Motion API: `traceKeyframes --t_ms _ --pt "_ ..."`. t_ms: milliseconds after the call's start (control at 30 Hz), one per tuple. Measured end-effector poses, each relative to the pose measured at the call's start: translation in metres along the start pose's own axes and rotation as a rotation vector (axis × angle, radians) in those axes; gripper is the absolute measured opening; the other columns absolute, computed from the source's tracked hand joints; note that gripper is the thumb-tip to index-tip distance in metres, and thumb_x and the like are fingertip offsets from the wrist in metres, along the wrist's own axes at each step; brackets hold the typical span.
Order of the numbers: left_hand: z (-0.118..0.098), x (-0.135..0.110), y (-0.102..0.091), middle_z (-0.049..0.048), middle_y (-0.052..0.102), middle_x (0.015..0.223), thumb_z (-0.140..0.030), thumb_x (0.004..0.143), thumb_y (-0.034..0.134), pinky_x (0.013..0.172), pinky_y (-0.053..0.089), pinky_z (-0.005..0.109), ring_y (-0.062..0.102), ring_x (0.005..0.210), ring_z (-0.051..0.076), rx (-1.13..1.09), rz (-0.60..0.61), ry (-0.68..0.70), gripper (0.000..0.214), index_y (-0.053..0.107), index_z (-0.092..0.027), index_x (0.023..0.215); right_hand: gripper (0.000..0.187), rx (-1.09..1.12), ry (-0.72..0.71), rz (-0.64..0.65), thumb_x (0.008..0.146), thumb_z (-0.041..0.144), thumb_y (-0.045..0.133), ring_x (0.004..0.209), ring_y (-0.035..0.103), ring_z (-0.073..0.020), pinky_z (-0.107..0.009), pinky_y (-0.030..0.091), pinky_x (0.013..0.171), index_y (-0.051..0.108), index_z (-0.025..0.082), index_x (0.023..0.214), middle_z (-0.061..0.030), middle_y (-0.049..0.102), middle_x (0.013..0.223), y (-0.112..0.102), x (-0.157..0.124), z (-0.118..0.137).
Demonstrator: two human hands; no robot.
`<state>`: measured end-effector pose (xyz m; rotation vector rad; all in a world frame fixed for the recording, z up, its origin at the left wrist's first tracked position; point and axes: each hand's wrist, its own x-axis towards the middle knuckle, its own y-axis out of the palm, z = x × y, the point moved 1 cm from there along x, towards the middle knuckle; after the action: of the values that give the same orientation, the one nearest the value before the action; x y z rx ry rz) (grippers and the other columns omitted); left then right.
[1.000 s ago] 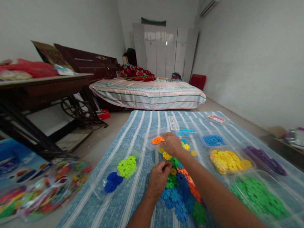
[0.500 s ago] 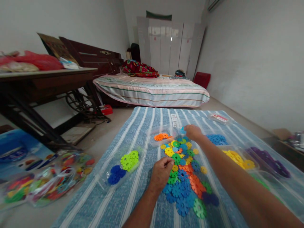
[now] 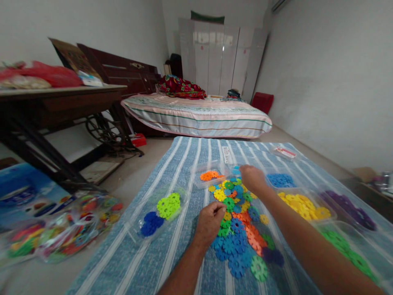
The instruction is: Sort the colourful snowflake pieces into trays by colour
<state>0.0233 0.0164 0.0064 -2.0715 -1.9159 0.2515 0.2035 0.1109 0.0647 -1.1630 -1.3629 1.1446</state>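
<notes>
A heap of coloured flower-shaped plastic discs lies on a blue striped cloth. My left hand rests at the heap's left edge with its fingers curled in a pinch; what they hold is hidden. My right hand hovers over the heap's far end, knuckles up, fingers bent down out of sight. It is beside a clear tray of orange discs and a tray of light blue discs. A tray with lime and dark blue discs sits to the left.
Trays of blue, yellow, purple and green discs line the cloth's right side. Bags of mixed discs lie on the floor at left. A dark sewing table and a bed stand beyond.
My right hand went from the orange tray across to the light blue tray, then drew back slightly over the heap. My left hand stayed at the heap's left edge.
</notes>
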Motion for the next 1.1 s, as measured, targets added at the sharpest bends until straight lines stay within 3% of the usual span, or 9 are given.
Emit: traceKeyframes --t_ms 200,367,600,900,1000,1100 --pt "0.001 0.001 0.000 -0.0012 0.065 0.072 -0.032 0.073 0.048 0.066 0.044 0.021 0.059 0.070 0.013 0.008 0.015 -0.008 0.022 0.065 -0.018 0.075 0.041 0.082 0.054 0.044 0.090 0.044 0.030 0.092 0.061 -0.0227 -0.032 0.045 0.076 0.057 0.018 0.107 -0.0132 0.064 0.098 0.025 -0.012 0.015" --pt "-0.003 0.000 0.000 -0.0012 0.065 0.070 -0.033 0.072 0.048 0.064 0.044 0.021 0.058 0.069 0.013 -0.005 0.010 -0.018 0.023 0.066 -0.017 0.074 0.047 0.115 0.068 0.073 0.090 0.049 0.028 0.097 0.058 -0.0232 -0.033 0.042 0.080 0.058 0.017 0.107 -0.0143 0.061 0.103 0.036 -0.005 0.022" --pt "-0.003 0.000 -0.001 -0.0017 0.065 0.070 -0.031 0.074 0.047 0.066 0.044 0.021 0.058 0.070 0.013 0.011 0.009 -0.010 0.022 0.065 -0.018 0.074 0.040 0.112 0.026 0.088 0.089 0.043 0.033 0.099 0.055 -0.0226 -0.033 0.040 0.081 0.061 0.017 0.101 -0.0122 0.059 0.106 0.032 -0.019 0.030" --pt "0.001 0.000 0.001 -0.0006 0.064 0.072 -0.030 0.076 0.047 0.067 0.044 0.022 0.058 0.070 0.013 -0.013 0.016 0.000 0.022 0.064 -0.017 0.075 0.030 0.328 -0.156 0.135 0.088 0.036 0.038 0.086 0.057 -0.0161 -0.025 0.038 0.072 0.065 0.022 0.086 -0.0057 0.062 0.090 0.022 -0.082 0.018" --pt "0.001 0.001 0.002 -0.0001 0.065 0.072 -0.031 0.076 0.048 0.066 0.045 0.022 0.058 0.070 0.013 -0.016 0.019 0.006 0.022 0.064 -0.016 0.076 0.033 0.454 -0.143 0.123 0.085 0.044 0.042 0.090 0.058 -0.0163 -0.025 0.039 0.075 0.064 0.024 0.099 -0.0044 0.065 0.097 0.019 -0.084 0.008" --pt "-0.001 0.001 0.002 -0.0001 0.066 0.074 -0.030 0.075 0.048 0.069 0.045 0.022 0.059 0.071 0.013 -0.011 0.010 0.008 0.021 0.064 -0.017 0.075 0.041 0.454 -0.054 0.030 0.086 0.048 0.040 0.101 0.056 -0.0187 -0.027 0.039 0.084 0.059 0.023 0.113 -0.0066 0.062 0.110 0.019 -0.064 0.005"
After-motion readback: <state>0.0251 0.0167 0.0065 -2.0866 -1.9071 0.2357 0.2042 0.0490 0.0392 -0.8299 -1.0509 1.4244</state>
